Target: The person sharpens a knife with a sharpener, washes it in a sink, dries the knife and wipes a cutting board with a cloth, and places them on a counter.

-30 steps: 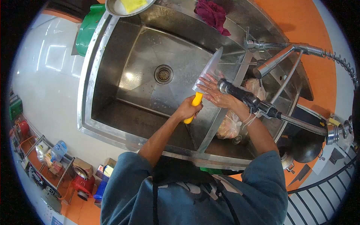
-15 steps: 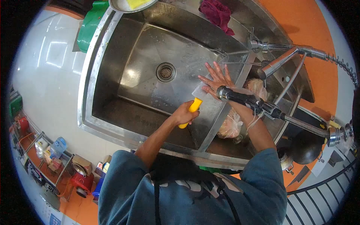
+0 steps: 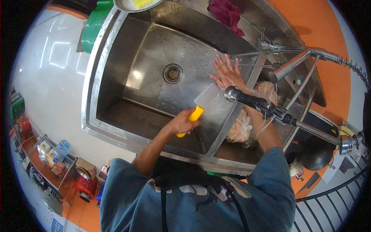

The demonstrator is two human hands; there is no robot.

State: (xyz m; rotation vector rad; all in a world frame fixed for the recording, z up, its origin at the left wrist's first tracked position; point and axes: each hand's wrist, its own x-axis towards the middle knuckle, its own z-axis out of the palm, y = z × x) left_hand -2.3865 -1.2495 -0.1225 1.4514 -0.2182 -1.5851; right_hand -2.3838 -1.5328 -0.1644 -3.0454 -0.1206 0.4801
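White tiled floor [image 3: 54,104] at far left, catching ceiling-light reflections. Steel sink [image 3: 91,96] across middle of view, wet inside, split by a metal divider [image 3: 224,133]: wide basin to the left, with round drain [image 3: 172,73] set in its bottom; narrower compartment to the right.

Knife [image 3: 198,111]: over the wide basin, right of and nearer the body than the drain. Yellow handle toward the body, pale broad blade angled away and to the right. Far end of blade hidden behind right hand and wrist; contact with basin bottom cannot be told.

Left hand [image 3: 185,122]: fingers curled firmly around yellow handle, ends of handle showing on both sides of the fist. Right hand [image 3: 227,74]: fully open, fingers spread, back of hand up, just beyond the visible part of the blade; grasps nothing visible. Touch between palm and blade: cannot tell.

Black spray head [image 3: 247,101]: crosses in front of right wrist in view; gap between them unclear. Filled clear plastic bag [image 3: 240,127] in narrower compartment, partly under right forearm; second bag [image 3: 267,89] farther back. Maroon cloth [image 3: 226,16] crumpled on far ledge.
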